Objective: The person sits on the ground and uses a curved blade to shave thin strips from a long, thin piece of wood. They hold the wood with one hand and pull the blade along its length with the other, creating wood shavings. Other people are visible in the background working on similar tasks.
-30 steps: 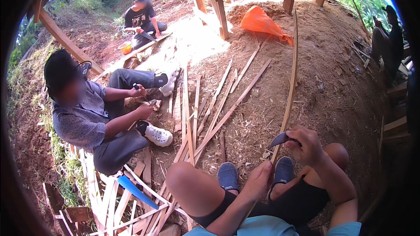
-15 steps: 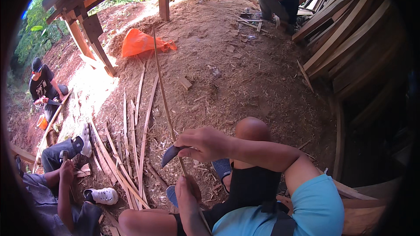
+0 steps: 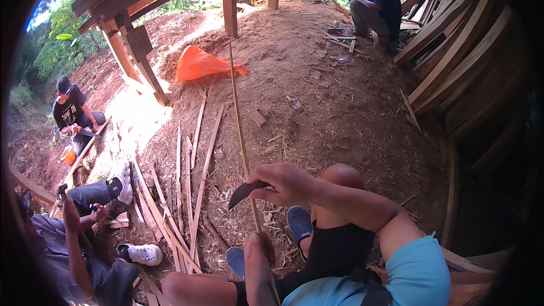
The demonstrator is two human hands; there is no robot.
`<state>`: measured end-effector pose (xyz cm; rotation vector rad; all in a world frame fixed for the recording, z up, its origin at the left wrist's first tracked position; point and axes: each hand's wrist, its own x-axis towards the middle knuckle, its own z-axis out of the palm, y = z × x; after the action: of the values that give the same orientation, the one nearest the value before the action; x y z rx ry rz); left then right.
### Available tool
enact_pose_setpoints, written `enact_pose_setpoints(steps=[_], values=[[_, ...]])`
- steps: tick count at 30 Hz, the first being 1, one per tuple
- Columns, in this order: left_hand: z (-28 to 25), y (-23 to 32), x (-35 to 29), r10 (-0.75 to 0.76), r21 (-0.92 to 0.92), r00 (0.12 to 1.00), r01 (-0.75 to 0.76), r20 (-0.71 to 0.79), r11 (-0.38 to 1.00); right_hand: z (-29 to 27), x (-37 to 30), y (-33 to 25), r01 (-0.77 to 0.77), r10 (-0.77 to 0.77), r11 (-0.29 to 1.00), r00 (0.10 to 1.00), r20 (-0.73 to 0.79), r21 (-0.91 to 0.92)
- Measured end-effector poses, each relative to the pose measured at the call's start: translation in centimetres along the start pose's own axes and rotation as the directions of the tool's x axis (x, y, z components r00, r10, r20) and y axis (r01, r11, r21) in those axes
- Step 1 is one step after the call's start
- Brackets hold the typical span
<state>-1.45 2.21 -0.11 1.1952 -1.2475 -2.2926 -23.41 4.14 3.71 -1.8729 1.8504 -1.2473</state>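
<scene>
work in hand is the shaving of a long thin bamboo strip (image 3: 241,130), and by the look of it the job is partway through. right hand (image 3: 289,184) has its fingers wrapped tight round the handle of a dark curved knife (image 3: 245,191), the blade lying against the strip just above the knees. left hand (image 3: 258,255) is closed round the near end of the same strip, low between the legs, holding it so that it runs up and away over the dirt floor (image 3: 351,119) toward the wooden post (image 3: 229,0). the strip looks pale and even along most of its visible length; whether the near part below the knife is already trimmed cannot be told.

finished or waiting slats (image 3: 192,192) lie in a loose fan on the ground to the left, beside a seated person with white shoes (image 3: 140,253). shavings and chips are scattered over the soil, which suggests a good deal of cutting is done. an orange bag (image 3: 204,65) lies further up the slope, and stacked planks (image 3: 464,51) lean at the right.
</scene>
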Motion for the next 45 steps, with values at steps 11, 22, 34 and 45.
enact_pose_setpoints(steps=[11, 22, 34, 45], values=[[0.2, -0.5, 0.3, -0.048, -0.120, 0.999, 0.047, 0.000, 0.992, -0.8, -0.2, -1.1, -0.118, 0.110, 0.990, 0.989, 0.100, 0.079], [-1.3, -0.2, 0.3, -0.034, -0.087, 0.998, 0.038, 0.049, 0.995, 2.4, -0.9, -1.0, -0.106, 0.102, 0.994, 0.970, 0.220, 0.004], [-0.5, 0.0, 0.7, 0.008, -0.187, 1.000, -0.012, -0.023, 0.982, 0.8, -0.9, -2.0, -0.059, 0.030, 0.992, 0.967, 0.253, 0.108], [0.6, -0.7, -0.4, 0.095, -0.065, 0.993, -0.099, -0.071, 0.993, 1.1, -2.5, -1.7, -0.161, 0.166, 0.982, 0.985, 0.038, -0.096]])
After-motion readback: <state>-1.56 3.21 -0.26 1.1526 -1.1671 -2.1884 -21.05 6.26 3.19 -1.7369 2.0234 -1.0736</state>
